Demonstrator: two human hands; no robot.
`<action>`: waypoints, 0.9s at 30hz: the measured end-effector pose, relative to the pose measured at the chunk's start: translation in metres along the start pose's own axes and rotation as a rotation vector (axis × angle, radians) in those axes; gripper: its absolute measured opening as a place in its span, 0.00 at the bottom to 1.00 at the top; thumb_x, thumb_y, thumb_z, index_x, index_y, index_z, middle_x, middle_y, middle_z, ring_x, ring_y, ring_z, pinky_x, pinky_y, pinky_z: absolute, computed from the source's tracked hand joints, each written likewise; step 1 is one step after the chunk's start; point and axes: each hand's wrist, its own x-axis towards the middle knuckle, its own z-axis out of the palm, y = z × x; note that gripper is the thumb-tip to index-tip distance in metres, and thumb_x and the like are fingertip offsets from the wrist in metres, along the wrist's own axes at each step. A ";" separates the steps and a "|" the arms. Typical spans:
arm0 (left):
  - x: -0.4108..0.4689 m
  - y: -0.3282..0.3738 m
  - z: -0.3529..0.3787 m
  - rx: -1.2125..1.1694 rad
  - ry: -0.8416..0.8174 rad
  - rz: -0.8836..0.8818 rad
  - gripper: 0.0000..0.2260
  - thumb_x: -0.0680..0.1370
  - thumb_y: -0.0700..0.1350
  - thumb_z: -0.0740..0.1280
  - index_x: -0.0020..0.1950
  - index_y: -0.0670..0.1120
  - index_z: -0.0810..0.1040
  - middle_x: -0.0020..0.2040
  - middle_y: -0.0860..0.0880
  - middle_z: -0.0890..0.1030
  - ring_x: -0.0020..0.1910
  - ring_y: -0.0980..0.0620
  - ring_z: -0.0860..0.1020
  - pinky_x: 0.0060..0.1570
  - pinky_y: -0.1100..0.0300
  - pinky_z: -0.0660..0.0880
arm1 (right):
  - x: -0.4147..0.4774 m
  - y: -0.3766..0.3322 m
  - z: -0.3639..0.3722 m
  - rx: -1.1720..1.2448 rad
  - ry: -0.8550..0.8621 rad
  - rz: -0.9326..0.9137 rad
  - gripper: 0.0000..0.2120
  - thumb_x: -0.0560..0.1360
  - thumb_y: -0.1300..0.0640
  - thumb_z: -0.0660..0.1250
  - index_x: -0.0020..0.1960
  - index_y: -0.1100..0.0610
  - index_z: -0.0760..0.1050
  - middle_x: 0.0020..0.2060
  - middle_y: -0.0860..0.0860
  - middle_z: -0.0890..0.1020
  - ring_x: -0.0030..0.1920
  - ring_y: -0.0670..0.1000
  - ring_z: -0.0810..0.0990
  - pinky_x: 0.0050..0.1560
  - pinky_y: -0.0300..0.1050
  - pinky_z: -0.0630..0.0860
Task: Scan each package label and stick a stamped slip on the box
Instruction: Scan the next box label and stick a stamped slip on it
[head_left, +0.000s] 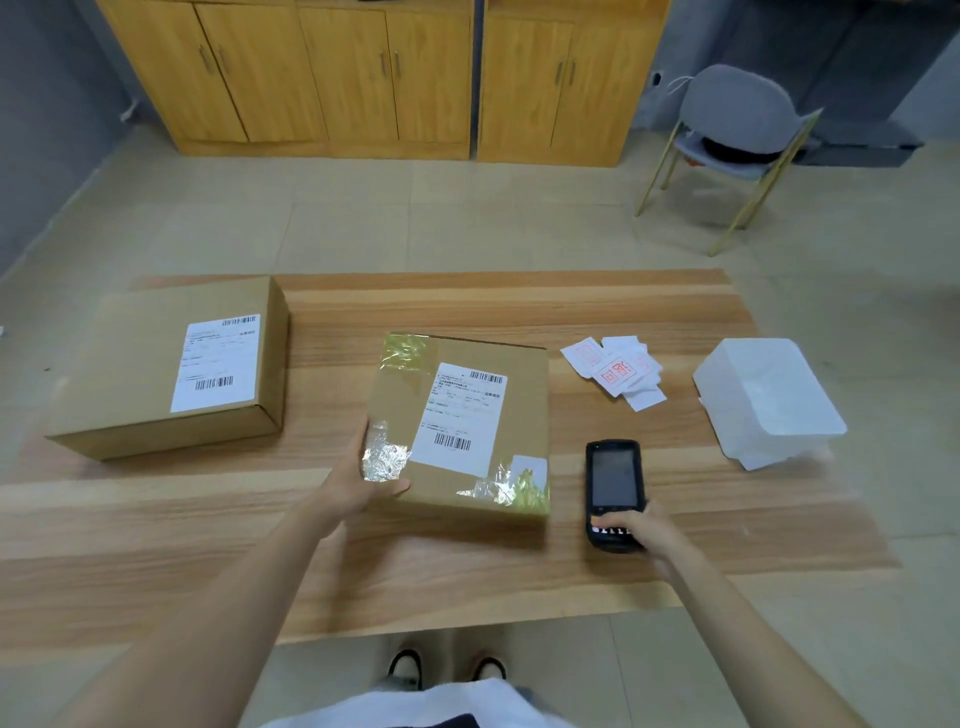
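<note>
A taped cardboard box (519, 410) with a white barcode label (460, 415) lies in the middle of the wooden table (467, 566). A small white slip (530, 465) is on its near right corner. My left hand (358, 478) grips the box's near left corner, thumb on top. A black handheld scanner (613, 483) lies to the right of the box, and my right hand (644, 530) holds its lower end. A pile of white slips with red stamps (618, 371) lies beyond the scanner. A larger labelled box (130, 374) sits at the far left.
A white plastic tub (769, 395) stands at the table's right side. Past the table are wooden cabinets (363, 78) and a grey chair (737, 135) on a tiled floor. My feet (447, 667) show under the near table edge.
</note>
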 end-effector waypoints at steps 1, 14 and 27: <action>0.001 0.000 0.000 0.003 0.014 -0.014 0.47 0.69 0.42 0.75 0.76 0.59 0.47 0.70 0.54 0.67 0.59 0.48 0.74 0.52 0.55 0.74 | 0.005 0.004 0.002 0.002 0.003 0.008 0.24 0.64 0.72 0.73 0.59 0.66 0.73 0.45 0.57 0.82 0.47 0.56 0.80 0.46 0.47 0.77; 0.033 0.021 0.010 -0.027 0.051 -0.088 0.46 0.71 0.43 0.74 0.75 0.62 0.45 0.64 0.60 0.66 0.53 0.55 0.73 0.42 0.61 0.72 | 0.055 0.017 0.009 -0.142 0.081 -0.103 0.33 0.60 0.71 0.77 0.57 0.59 0.61 0.54 0.57 0.75 0.51 0.55 0.75 0.47 0.47 0.72; 0.044 0.033 0.006 0.108 0.020 -0.182 0.47 0.72 0.49 0.73 0.73 0.66 0.38 0.62 0.60 0.65 0.54 0.52 0.72 0.44 0.56 0.70 | 0.072 -0.016 -0.010 -0.538 0.063 -0.061 0.46 0.58 0.55 0.80 0.70 0.57 0.59 0.64 0.57 0.67 0.67 0.57 0.64 0.67 0.53 0.65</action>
